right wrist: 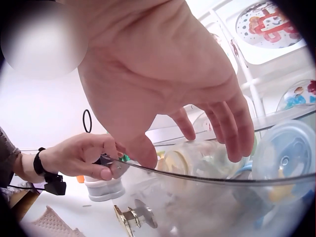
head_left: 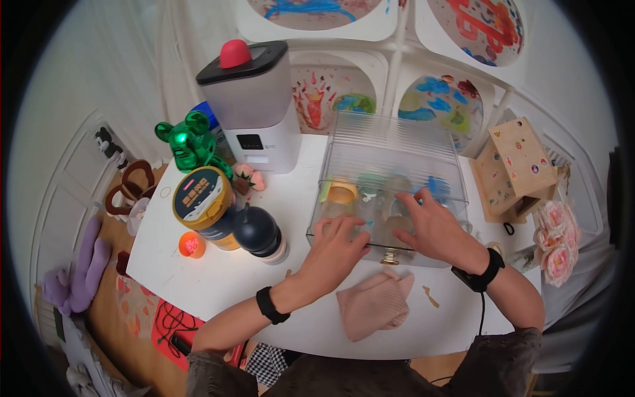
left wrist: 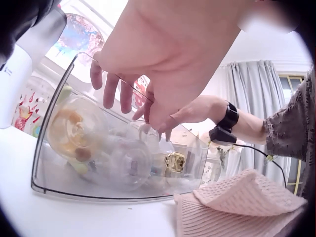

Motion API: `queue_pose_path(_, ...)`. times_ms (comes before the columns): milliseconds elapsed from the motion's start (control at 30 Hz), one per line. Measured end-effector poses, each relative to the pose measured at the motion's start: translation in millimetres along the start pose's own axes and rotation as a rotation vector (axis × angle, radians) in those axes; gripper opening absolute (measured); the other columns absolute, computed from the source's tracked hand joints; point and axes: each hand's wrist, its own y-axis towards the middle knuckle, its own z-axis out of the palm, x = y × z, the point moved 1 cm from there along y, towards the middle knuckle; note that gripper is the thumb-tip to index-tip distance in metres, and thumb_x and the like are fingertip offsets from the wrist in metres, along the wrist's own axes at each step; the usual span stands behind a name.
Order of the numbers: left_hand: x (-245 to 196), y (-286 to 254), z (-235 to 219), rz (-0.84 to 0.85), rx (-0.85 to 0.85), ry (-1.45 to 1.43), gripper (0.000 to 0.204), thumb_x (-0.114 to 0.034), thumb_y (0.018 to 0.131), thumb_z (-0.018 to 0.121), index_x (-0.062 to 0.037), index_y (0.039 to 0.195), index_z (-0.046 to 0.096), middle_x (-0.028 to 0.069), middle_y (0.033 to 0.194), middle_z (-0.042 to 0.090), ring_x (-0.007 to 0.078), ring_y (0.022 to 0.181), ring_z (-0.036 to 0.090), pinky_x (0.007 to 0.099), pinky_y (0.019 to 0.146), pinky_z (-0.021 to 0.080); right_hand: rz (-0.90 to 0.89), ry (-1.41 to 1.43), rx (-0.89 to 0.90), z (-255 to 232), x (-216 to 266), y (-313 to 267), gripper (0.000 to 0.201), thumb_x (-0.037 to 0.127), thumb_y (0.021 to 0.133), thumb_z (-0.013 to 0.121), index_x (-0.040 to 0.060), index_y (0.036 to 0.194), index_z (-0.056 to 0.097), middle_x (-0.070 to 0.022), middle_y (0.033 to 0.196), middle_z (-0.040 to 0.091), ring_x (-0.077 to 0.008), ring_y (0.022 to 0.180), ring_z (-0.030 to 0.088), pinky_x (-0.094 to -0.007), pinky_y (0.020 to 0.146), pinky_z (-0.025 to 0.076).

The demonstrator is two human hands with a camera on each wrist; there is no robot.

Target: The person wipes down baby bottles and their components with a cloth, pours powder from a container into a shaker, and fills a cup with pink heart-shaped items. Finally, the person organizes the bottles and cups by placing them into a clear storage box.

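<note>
Clear drawer (head_left: 426, 258) on desk (head_left: 297, 324), containers (head_left: 342, 194) inside. Left hand (head_left: 334, 256) at front rim, fingers loosely extended; right hand (head_left: 442, 233) over containers, fingers spread, nothing visibly held. Folded cloth (head_left: 375, 306) outside.

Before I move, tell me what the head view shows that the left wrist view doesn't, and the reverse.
Only head: green bear, purple toy, wooden box.
Only left wrist: the yellow-framed window.
Both: left hand, right hand, clear box, gold knob, pink cloth.
</note>
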Motion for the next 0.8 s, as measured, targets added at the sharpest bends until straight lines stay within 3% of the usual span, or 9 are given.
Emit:
queue_pose_path(167, -4.9, -1.6, -1.3, -0.01, -0.047, -0.027, 0.017, -0.018, 0.087, 0.075, -0.0089, 0.095, 0.064, 0.0102, 0.133, 0.053, 0.0308, 0.127, 0.048, 0.0536, 0.103, 0.034, 0.01, -0.065, 0.027, 19.2, 6.2, 9.5, 0.067, 0.03, 0.082, 0.08, 0.0053, 0.135, 0.048, -0.0298, 0.122, 0.045, -0.0474, 0.09, 0.066, -0.0491, 0.073, 0.059)
queue_pose_path(267, -8.4, -3.2, -3.1, -0.02, -0.04, -0.031, 0.016, -0.018, 0.087, 0.074, -0.0081, 0.094, 0.064, 0.0107, 0.133, 0.053, 0.0316, 0.127, 0.047, 0.0539, 0.103, 0.034, 0.014, -0.125, 0.064, 20.3, 11.8, 13.1, 0.063, 0.03, 0.081, 0.081, 0.0052, 0.13, 0.049, -0.0291, 0.121, 0.044, -0.0483, 0.088, 0.066, -0.0497, 0.073, 0.059)
queue_pose_path(700, -16.0, -9.4, 0.0, -0.042, -0.07, 0.0, 0.021, -0.018, 0.086, 0.074, -0.0071, 0.099, 0.062, 0.012, 0.131, 0.053, 0.0337, 0.127, 0.047, 0.0524, 0.103, 0.035, 0.098, -0.019, 0.041, 19.3, 8.6, 9.8, 0.06, 0.025, 0.079, 0.077, -0.002, 0.122, 0.045, -0.0295, 0.119, 0.047, -0.051, 0.089, 0.066, -0.051, 0.072, 0.059)
queue_pose_path(800, -15.9, -9.1, 0.4, -0.038, -0.066, 0.009, 0.021, -0.018, 0.086, 0.074, -0.0072, 0.099, 0.061, 0.0115, 0.13, 0.054, 0.0337, 0.126, 0.048, 0.0522, 0.102, 0.035, 0.181, 0.086, 0.084, 6.4, 12.1, 4.4, 0.061, 0.024, 0.079, 0.077, -0.0014, 0.123, 0.043, -0.0262, 0.121, 0.047, -0.0462, 0.091, 0.065, -0.0484, 0.079, 0.056)
